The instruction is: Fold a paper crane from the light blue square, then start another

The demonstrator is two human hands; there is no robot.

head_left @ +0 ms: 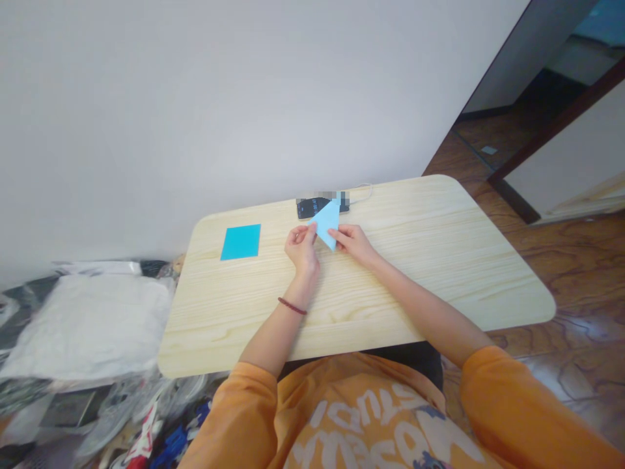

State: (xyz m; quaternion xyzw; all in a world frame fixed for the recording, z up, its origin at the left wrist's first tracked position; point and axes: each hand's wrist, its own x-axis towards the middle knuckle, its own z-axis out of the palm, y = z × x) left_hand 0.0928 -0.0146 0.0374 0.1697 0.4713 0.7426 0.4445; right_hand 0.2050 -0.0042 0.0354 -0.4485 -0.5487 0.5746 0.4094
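A pale blue folded paper [326,221], pointed like a triangle, is held over the middle of the desk [390,286]. The left hand [301,247] and right hand [353,243] grasp it from either side, their fingers [305,233] pinched on its edges. A black phone [307,208] with a white cable [365,189] lies just behind it at 12 o'clock; a flat bright blue square of paper [240,241] lies at 9 o'clock, well apart.

Sweatshirt [361,423]: large white letters are printed across the chest, just below the table's [390,306] near edge; they are seen upside down, and no word can be read for certain.
Phone [312,208]: marks are shown on the dark screen, at the table's far edge, but are too blurred to be read.
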